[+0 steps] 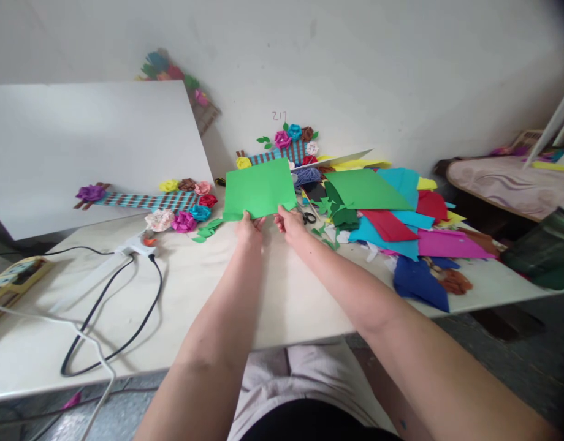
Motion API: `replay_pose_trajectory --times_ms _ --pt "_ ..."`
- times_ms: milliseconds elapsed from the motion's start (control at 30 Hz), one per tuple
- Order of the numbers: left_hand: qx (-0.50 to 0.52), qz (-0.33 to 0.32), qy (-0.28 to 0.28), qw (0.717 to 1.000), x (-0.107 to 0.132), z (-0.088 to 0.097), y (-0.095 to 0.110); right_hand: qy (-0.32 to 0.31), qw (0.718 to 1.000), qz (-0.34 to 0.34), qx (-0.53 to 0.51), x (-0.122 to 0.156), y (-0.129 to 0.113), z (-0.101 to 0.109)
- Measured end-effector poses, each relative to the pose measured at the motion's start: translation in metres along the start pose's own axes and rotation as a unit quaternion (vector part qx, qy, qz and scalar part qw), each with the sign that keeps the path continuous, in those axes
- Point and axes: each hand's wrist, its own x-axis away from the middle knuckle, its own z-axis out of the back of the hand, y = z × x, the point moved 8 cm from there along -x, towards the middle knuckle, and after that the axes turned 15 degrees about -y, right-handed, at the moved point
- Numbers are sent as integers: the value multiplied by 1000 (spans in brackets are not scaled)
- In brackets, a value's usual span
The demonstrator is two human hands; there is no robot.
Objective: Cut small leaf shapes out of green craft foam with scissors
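A bright green sheet of paper [260, 187] is held up over the table, tilted so its broad face shows. My left hand [251, 228] pinches its lower edge with the thumb in front. At the lower right corner my right hand [289, 222] grips the same sheet, and a small strip there looks folded over. Cut green paper leaves [207, 230] lie left of my left hand. Black-handled scissors [309, 217] rest just right of my right hand, partly covered by green scraps [325, 207].
Flower-trimmed woven strips [153, 201] lie at left and behind the sheet. Coloured papers [387, 223] and another green sheet [369, 188] pile up at right. A glue gun [137, 245] with a looping black cable [160, 288] occupies the left. A white board [93, 147] leans on the wall.
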Motion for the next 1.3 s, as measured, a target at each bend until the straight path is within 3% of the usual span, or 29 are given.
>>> replay_pose_trajectory --times_ms 167,333,400,700,1033,1133,1300 --pt "-1 5 -6 1000 0 -1 -1 12 1000 16 11 1 -3 1" --pt "-60 60 -135 987 3 -22 -9 32 999 29 15 0 -5 9" --pt "-74 71 -158 982 6 -27 -11 29 999 36 13 -1 -5 10" --pt "-111 65 -132 983 9 -25 -10 -51 998 -6 33 -7 2 2" --pt "-63 102 -89 989 4 -18 -13 -27 999 -10 15 -2 -1 -8" --pt "-59 99 -107 988 2 -20 -14 -29 999 15 38 -4 -5 -6" --pt "-69 99 -189 975 3 -31 -22 -33 998 32 45 -5 -4 0"
